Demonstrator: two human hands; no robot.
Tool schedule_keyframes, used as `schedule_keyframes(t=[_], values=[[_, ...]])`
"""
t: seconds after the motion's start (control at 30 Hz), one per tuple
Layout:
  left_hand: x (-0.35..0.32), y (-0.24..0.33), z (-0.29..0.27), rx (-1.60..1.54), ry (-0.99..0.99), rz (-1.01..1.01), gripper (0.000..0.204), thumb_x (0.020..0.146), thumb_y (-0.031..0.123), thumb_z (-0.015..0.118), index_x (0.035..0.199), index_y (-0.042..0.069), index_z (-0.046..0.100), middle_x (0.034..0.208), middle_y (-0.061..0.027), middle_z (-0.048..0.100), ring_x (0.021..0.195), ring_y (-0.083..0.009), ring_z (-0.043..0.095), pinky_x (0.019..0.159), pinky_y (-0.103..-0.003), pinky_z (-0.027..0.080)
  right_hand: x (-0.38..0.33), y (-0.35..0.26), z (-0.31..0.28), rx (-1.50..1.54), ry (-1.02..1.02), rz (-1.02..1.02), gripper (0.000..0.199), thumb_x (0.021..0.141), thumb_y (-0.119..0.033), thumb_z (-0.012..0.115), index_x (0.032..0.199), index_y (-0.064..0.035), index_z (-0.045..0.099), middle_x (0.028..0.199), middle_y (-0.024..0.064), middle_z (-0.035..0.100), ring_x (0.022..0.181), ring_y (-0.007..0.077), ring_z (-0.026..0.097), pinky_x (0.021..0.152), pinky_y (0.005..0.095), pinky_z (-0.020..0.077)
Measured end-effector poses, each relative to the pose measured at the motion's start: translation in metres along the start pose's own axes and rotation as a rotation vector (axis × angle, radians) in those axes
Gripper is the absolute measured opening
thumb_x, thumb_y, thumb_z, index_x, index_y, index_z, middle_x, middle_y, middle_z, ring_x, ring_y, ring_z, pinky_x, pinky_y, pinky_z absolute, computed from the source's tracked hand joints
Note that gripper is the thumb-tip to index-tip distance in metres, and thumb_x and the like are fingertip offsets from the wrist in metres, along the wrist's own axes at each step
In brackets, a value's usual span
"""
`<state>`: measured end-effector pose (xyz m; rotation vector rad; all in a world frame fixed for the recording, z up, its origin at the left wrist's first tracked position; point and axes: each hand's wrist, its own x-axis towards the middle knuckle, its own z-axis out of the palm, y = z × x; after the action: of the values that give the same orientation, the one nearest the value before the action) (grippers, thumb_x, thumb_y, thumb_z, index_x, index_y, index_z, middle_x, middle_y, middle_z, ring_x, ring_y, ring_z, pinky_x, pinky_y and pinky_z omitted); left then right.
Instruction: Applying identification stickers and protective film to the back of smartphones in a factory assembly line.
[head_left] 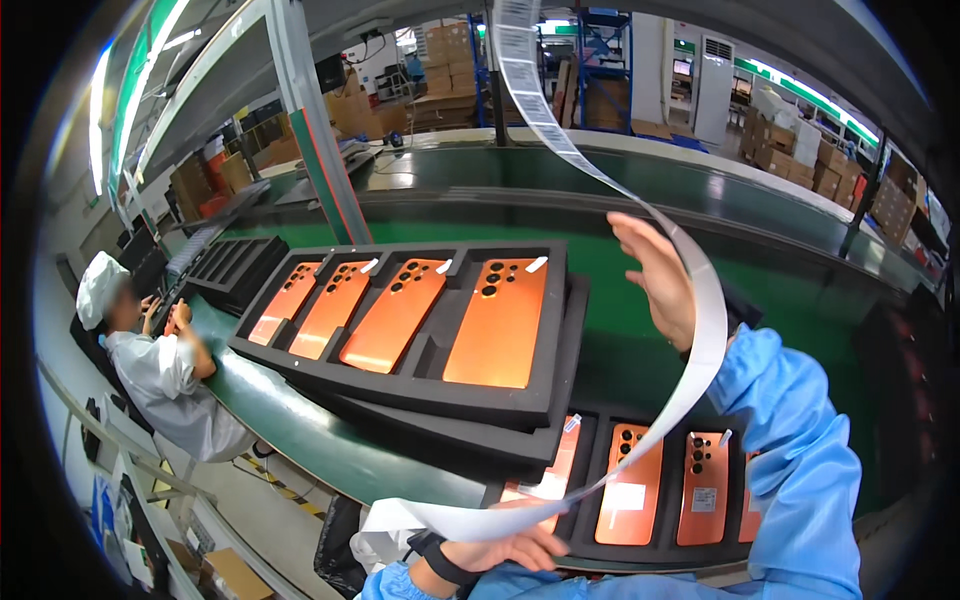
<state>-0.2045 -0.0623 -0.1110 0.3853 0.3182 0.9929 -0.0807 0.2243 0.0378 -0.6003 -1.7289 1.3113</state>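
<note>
A long white strip of label paper loops down from the top, past my right hand and across to the lower left; printed labels show on its upper stretch. My right hand is raised beside the strip, fingers stretched out, with nothing visible in it. Low at the front, my left hand has its fingers extended just under the strip's lower part. Near it lies a black foam tray with orange phones, some bearing white labels. My right sleeve partly covers that tray.
Left of centre, a stacked black foam tray holds several orange phones, camera side up. A green conveyor runs behind. At far left a co-worker in white holds an orange phone. A metal post rises behind the trays.
</note>
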Motion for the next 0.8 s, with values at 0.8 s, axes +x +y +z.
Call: schedule_keyframes(t=[0.8], values=[[-0.119, 0.104, -0.106, -0.004, 0.952, 1.069, 0.063, 0.082, 0.043, 0.059, 0.120, 0.007, 0.025, 0.119, -0.0212, 0.040, 0.114, -0.0375, 0.041, 0.093, -0.060, 0.035, -0.058, 0.142, 0.046, 0.517, 0.078, 0.681, 0.068, 0.083, -0.056, 0.052, 0.135, -0.0189, 0.033, 0.129, 0.0125, 0.032, 0.110, 0.0286, 0.036, 0.096, 0.0442, 0.0305]])
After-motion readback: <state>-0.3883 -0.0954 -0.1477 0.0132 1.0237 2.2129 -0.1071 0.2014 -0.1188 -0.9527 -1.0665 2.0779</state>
